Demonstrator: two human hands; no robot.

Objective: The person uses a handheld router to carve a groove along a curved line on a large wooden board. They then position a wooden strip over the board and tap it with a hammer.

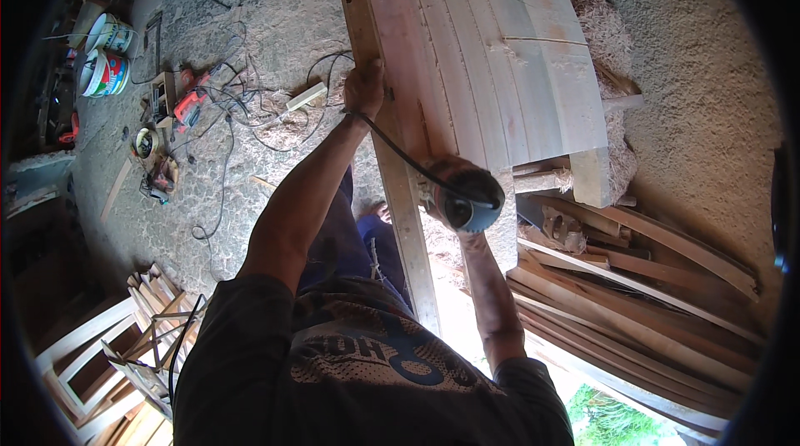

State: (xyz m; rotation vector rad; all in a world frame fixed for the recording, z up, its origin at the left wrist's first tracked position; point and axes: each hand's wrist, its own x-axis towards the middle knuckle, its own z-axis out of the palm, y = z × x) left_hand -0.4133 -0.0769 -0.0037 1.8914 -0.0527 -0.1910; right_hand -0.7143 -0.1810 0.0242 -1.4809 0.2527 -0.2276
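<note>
Pale planed timber: a wide panel of joined boards [500, 54], the landmark for this entry, lying across a surface that is itself hidden beneath it. Along the panel's left edge runs a long narrow rail [400, 188]; the left hand [364, 88] is clenched over that rail near the panel's far half, a black cord [400, 154] passing under the wrist. At the panel's near left corner sits a round handheld power tool [462, 192], grey-topped; the right hand [472, 238] comes up to it from below and seems to grasp its body, though the fingers are hidden behind the housing. Progress, as a judgement: the boards look smooth and shavings [600, 38] are heaped off the panel's right side, so much surfacing appears done; the rail edge near the tool appears to be the part in work. Not determinable: the tool's cutter, whether it runs, and what supports the panel. Left of the panel, tangled cables, an orange tool [190, 104] and buckets [104, 71] are small and blurred; below its right corner lie curved wooden strips [650, 279].
</note>
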